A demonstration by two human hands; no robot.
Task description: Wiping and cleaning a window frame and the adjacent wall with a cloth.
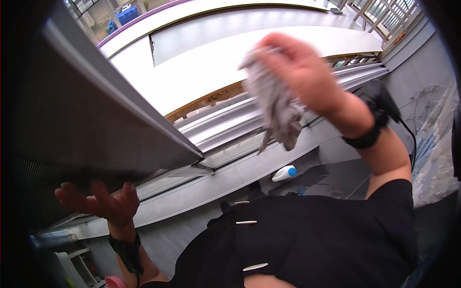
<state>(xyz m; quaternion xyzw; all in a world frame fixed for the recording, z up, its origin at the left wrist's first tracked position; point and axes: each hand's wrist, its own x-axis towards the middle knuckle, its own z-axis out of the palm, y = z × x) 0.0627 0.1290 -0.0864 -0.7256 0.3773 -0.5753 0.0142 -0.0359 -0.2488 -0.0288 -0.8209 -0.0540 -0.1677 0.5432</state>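
My right hand [302, 72], slightly blurred, is raised in front of the window opening and grips a crumpled grey cloth [275, 104]. The cloth hangs down from the fingers over the metal window track [223, 126]. At lower left my left hand [104, 203] has its fingers spread and holds nothing. It is beside the lower part of a dark window panel [108, 108] in a metal frame; whether the fingertips touch the panel I cannot tell.
Beyond the track lies a white board [187, 75] outside. Below the tiled sill [230, 180], a white bottle with a blue cap [291, 170] is on the floor. Translucent curtain fabric [435, 158] hangs at right. A white rack [77, 266] stands at lower left.
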